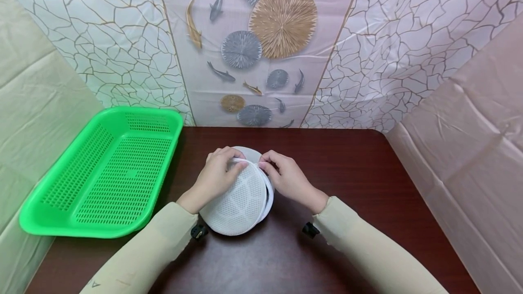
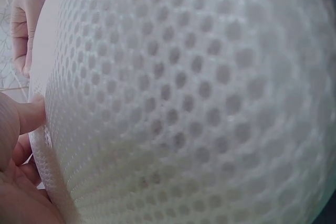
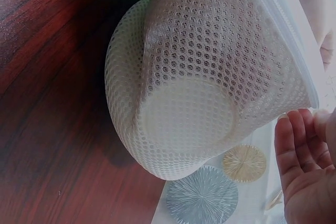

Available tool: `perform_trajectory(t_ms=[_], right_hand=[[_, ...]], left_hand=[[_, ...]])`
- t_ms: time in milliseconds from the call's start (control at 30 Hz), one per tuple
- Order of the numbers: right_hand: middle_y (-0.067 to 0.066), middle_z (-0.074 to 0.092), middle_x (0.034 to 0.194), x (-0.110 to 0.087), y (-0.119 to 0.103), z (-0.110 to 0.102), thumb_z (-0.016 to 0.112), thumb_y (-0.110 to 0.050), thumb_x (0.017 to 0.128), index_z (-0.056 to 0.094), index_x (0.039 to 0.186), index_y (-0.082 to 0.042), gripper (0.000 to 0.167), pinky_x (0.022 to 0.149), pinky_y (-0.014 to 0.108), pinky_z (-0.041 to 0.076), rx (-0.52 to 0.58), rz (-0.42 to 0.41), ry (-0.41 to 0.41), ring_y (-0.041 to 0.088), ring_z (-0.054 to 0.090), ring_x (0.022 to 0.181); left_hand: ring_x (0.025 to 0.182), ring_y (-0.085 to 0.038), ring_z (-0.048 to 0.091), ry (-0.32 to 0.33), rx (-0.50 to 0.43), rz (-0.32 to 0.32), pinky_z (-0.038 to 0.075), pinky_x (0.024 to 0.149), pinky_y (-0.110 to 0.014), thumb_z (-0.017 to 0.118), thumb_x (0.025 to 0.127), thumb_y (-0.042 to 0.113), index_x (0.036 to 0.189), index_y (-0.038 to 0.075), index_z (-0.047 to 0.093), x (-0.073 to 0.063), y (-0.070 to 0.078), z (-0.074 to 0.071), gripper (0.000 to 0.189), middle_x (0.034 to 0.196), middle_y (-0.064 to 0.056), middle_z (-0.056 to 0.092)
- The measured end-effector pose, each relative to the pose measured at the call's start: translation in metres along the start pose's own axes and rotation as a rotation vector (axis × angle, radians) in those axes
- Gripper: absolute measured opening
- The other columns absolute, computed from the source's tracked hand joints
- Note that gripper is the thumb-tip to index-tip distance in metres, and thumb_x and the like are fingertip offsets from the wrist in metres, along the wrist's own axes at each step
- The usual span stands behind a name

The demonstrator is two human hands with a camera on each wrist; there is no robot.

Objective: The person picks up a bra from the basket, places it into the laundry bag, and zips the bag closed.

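A round white mesh laundry bag [image 1: 234,205] is held up over the middle of the dark table. My left hand [image 1: 214,173] grips its upper rim, thumb on the near mesh face and fingers behind, as the left wrist view also shows the thumb [image 2: 32,115] pressed on the edge. On the other side my right hand [image 1: 290,178] pinches the rim between thumb and fingertips. In the right wrist view a white zipper [image 3: 283,19] runs along the bag's edge down to those fingertips. Mesh fills most of the left wrist view.
A green plastic basket [image 1: 122,167] with perforated walls stands at the left of the dark red-brown table [image 1: 347,171]. Patterned cloth [image 1: 282,90] with fish and round leaf shapes hangs behind the table, and plain cloth [image 1: 461,149] lines the right side.
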State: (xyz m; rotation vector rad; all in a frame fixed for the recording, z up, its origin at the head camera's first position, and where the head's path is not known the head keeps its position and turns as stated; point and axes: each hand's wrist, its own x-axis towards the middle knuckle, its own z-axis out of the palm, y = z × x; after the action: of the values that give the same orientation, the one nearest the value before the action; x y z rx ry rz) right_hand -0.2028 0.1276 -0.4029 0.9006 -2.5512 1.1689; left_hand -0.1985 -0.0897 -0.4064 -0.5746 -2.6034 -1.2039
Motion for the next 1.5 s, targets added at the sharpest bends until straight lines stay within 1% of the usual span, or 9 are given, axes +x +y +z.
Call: perform_trajectory(t_ms=[233,333,633,767,900,1033,1233,1400,1500], right_hand=[[-0.005,0.061,0.087,-0.0012,0.0015,0.0010,0.059,-0.014,0.097,0.061,0.095,-0.013,0.004,0.069,0.029,0.046,0.005,-0.005,0.005,0.009,0.054,0.078],[-0.007,0.060,0.087,-0.0014,0.0020,0.0014,0.058,-0.014,0.097,0.061,0.095,-0.013,0.004,0.070,0.028,0.046,0.004,-0.007,0.009,0.008,0.054,0.078],[-0.006,0.059,0.084,-0.0021,0.0001,0.0019,0.058,-0.015,0.098,0.060,0.095,-0.012,0.004,0.067,0.028,0.045,0.008,-0.023,0.022,0.008,0.054,0.075],[-0.007,0.057,0.081,-0.0032,0.0008,0.0016,0.058,-0.015,0.098,0.059,0.094,-0.013,0.004,0.065,0.027,0.045,-0.005,-0.017,0.027,0.007,0.053,0.073],[-0.006,0.056,0.078,-0.0042,0.0024,0.0008,0.058,-0.015,0.098,0.059,0.094,-0.014,0.004,0.063,0.027,0.045,-0.011,-0.021,0.035,0.006,0.053,0.070],[-0.004,0.057,0.078,-0.0042,0.0026,0.0001,0.058,-0.014,0.097,0.059,0.093,-0.013,0.004,0.063,0.026,0.046,-0.007,-0.022,0.031,0.006,0.053,0.070],[-0.002,0.058,0.076,-0.0047,0.0019,-0.0015,0.059,-0.010,0.096,0.058,0.093,-0.014,0.005,0.062,0.027,0.046,-0.003,-0.016,0.032,0.007,0.054,0.069],[-0.001,0.058,0.075,-0.0055,0.0024,-0.0023,0.058,-0.012,0.097,0.059,0.094,-0.013,0.004,0.062,0.027,0.046,-0.005,-0.017,0.029,0.007,0.054,0.069],[0.000,0.058,0.076,-0.0057,0.0029,-0.0025,0.058,-0.013,0.097,0.059,0.094,-0.011,0.004,0.062,0.027,0.046,-0.002,-0.018,0.029,0.007,0.054,0.070]], left_hand=[[0.095,-0.017,0.051,0.008,-0.003,-0.017,0.033,0.088,-0.038,0.067,0.092,0.023,0.097,0.016,0.066,-0.0011,0.0024,-0.0002,0.009,0.097,0.005,0.062],[0.094,-0.017,0.051,0.011,-0.008,-0.018,0.033,0.087,-0.038,0.067,0.092,0.023,0.097,0.016,0.066,-0.0013,0.0034,-0.0006,0.009,0.096,0.005,0.062],[0.092,-0.017,0.051,0.014,-0.018,-0.017,0.033,0.088,-0.039,0.067,0.092,0.022,0.097,0.015,0.066,-0.0015,0.0034,-0.0005,0.008,0.095,0.005,0.062],[0.094,-0.018,0.051,0.012,-0.025,-0.045,0.035,0.089,-0.041,0.066,0.092,0.023,0.098,0.015,0.066,-0.0004,0.0026,-0.0020,0.010,0.096,0.004,0.062],[0.095,-0.020,0.052,0.014,-0.028,-0.081,0.038,0.087,-0.042,0.066,0.093,0.024,0.099,0.015,0.066,0.0011,0.0022,-0.0034,0.010,0.096,0.004,0.062],[0.095,-0.021,0.053,0.016,-0.024,-0.089,0.041,0.086,-0.041,0.066,0.093,0.024,0.099,0.014,0.066,0.0021,0.0018,-0.0043,0.012,0.096,0.002,0.063],[0.095,-0.022,0.056,0.053,-0.038,-0.117,0.046,0.086,-0.040,0.067,0.092,0.023,0.099,0.012,0.065,0.0033,-0.0005,-0.0069,0.014,0.100,-0.003,0.063],[0.094,-0.021,0.057,0.052,-0.042,-0.137,0.047,0.087,-0.039,0.067,0.092,0.024,0.099,0.012,0.064,0.0033,-0.0015,-0.0079,0.014,0.101,-0.002,0.062],[0.095,-0.021,0.057,0.066,-0.045,-0.144,0.046,0.087,-0.039,0.066,0.092,0.024,0.099,0.012,0.064,0.0031,-0.0014,-0.0091,0.014,0.102,-0.003,0.062]])
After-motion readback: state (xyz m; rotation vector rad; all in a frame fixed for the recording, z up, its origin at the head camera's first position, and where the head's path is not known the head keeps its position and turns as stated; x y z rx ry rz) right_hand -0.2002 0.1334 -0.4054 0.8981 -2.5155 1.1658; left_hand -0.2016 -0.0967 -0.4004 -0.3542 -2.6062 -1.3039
